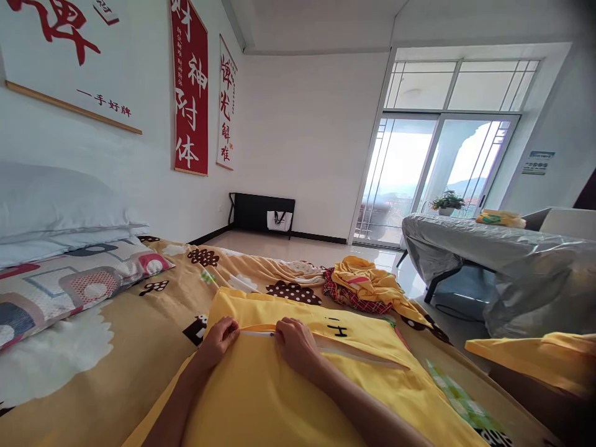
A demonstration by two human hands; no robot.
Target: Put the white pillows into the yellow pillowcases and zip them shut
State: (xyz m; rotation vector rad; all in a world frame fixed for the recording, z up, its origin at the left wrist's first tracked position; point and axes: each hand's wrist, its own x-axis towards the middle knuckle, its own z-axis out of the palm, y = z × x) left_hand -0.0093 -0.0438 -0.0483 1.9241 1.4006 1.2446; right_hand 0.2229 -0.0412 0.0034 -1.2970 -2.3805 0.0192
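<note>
A yellow pillowcase (242,391) lies across the bed in front of me, with black lettering upside down near its far edge. Along it runs a zipper (257,333), closed-looking at the left and gaping at the right of my right hand. My left hand (220,340) pinches the fabric at the zipper's left end. Closed over the zipper line, my right hand (295,343) grips it a short way to the right; a small dark bit, perhaps the slider, shows beside its fingers.
A patterned pillow (88,279) and white pillows (60,205) lie at left. Crumpled yellow cloth (363,279) rests on the bed's far side. At right stand a plastic-covered table (465,239) and more yellow cloth (535,354). A black folded frame (251,211) leans at the back wall.
</note>
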